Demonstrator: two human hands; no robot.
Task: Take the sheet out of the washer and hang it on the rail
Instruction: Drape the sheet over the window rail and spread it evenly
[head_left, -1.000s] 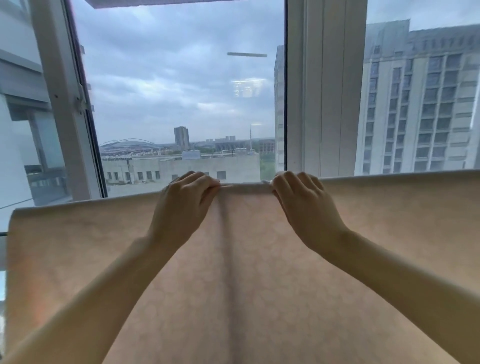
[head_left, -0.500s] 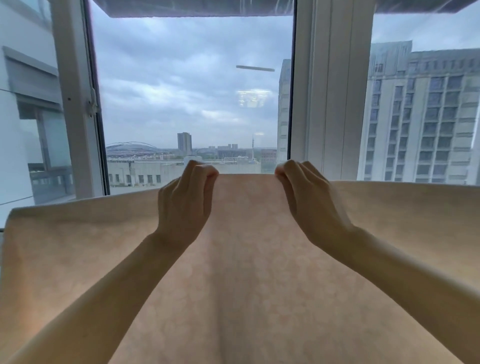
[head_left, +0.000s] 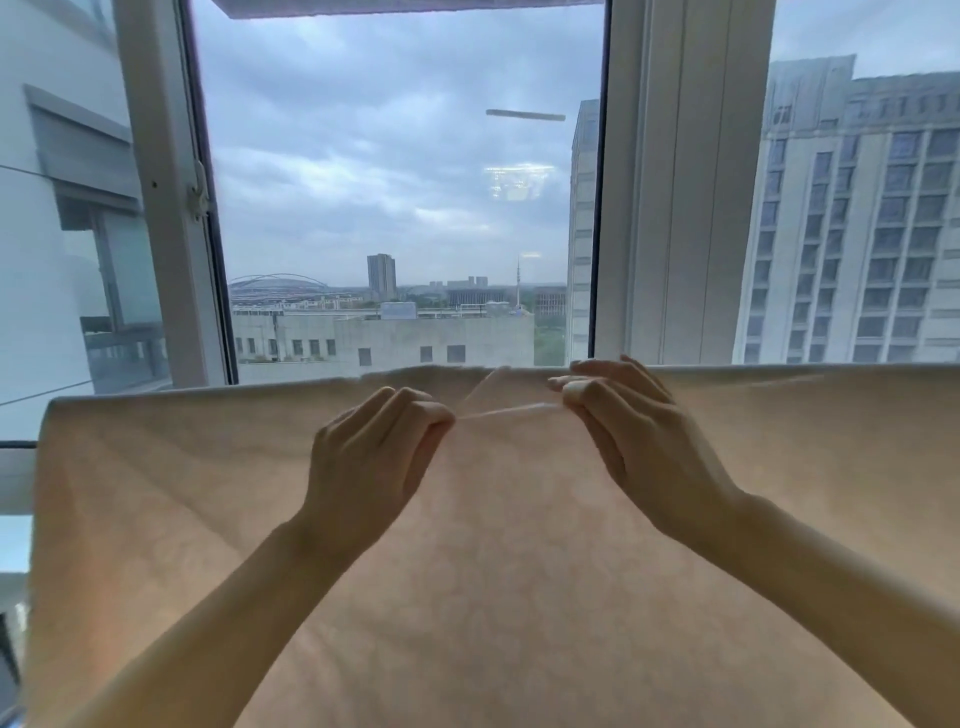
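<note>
A pale peach sheet (head_left: 166, 493) hangs spread wide across the lower half of the head view, draped over a rail that its top fold hides. My left hand (head_left: 369, 457) pinches a fold of the sheet just below the top edge, left of centre. My right hand (head_left: 639, 436) pinches the same fold a little to the right. Between the two hands a thin taut ridge of cloth runs. The washer is out of view.
Behind the sheet stands a large window with a white frame (head_left: 675, 182). An opened window sash (head_left: 171, 208) with a handle angles in at the left. City buildings and cloudy sky lie beyond the glass.
Both hands came down from the sheet's top edge and toward me, pulling a fold of cloth with them. The camera tilted up slightly.
</note>
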